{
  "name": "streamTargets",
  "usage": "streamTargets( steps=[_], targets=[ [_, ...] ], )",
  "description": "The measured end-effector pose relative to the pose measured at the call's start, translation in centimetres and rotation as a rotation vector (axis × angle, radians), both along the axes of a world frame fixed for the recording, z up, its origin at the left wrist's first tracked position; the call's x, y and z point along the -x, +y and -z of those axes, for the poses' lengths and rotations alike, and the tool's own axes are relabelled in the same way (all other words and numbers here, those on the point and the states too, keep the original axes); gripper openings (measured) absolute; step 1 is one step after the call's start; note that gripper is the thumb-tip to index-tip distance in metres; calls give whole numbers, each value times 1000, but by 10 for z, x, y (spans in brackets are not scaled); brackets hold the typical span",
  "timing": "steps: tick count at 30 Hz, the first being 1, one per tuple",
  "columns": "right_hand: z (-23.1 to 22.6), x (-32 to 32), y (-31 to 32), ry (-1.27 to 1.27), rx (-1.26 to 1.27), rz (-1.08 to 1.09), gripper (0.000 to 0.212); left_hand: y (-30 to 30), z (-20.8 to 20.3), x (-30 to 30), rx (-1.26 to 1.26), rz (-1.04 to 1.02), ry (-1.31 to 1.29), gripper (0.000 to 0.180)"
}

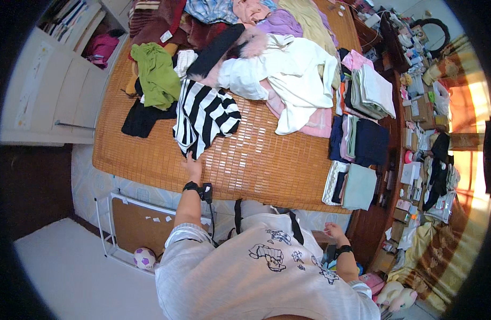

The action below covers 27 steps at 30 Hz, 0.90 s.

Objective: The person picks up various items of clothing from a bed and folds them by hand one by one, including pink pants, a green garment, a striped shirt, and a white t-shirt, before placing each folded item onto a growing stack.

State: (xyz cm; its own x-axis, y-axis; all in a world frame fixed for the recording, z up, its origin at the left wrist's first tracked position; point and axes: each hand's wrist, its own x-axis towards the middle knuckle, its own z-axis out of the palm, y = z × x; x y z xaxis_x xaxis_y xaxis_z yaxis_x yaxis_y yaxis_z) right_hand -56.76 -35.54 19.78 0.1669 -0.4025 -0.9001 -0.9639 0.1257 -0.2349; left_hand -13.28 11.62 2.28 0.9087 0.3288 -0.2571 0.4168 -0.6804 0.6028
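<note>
A black-and-white striped garment (205, 117) lies crumpled near the front left of the bed mat. At its near end, the fingers of my left hand (192, 168) are closed on the edge of the cloth. My right hand (336, 231) is held beside my body, short of the bed's front edge. Its fingers are loosely bent and slightly apart, with nothing seen in them. Beyond the striped garment lie a green garment (159, 74) and a black piece of clothing (144, 118). White clothing (301, 74) spreads over pink cloth to its right.
Folded clothes stand in stacks along the bed's right edge, among them a light green one (359, 186) and a navy one (371, 142). Mixed clothes and a dark red blanket (202, 32) heap at the far side. A white-framed folding table (141, 224) and a ball (144, 258) are at lower left.
</note>
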Motion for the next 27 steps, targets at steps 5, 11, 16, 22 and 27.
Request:
streamTargets(
  steps=[5,11,16,22,27],
  targets=[
    [-7,8,9,-27,-37,65,23,10,-6,-30,105,-33,20,71],
    [-7,-7,16,-57,-80,20,23,35,-49,-63,247,142,217,50],
    [1,-47,10,-56,-18,-218,21,17,-86,-68,224,259,51,32],
    [8,-126,14,-311,-28,-475,27,43,-40,-76,-314,507,271,22],
    [-10,-137,21,-212,172,-702,36,0,-117,-61,-46,805,-119,17]
  ],
)
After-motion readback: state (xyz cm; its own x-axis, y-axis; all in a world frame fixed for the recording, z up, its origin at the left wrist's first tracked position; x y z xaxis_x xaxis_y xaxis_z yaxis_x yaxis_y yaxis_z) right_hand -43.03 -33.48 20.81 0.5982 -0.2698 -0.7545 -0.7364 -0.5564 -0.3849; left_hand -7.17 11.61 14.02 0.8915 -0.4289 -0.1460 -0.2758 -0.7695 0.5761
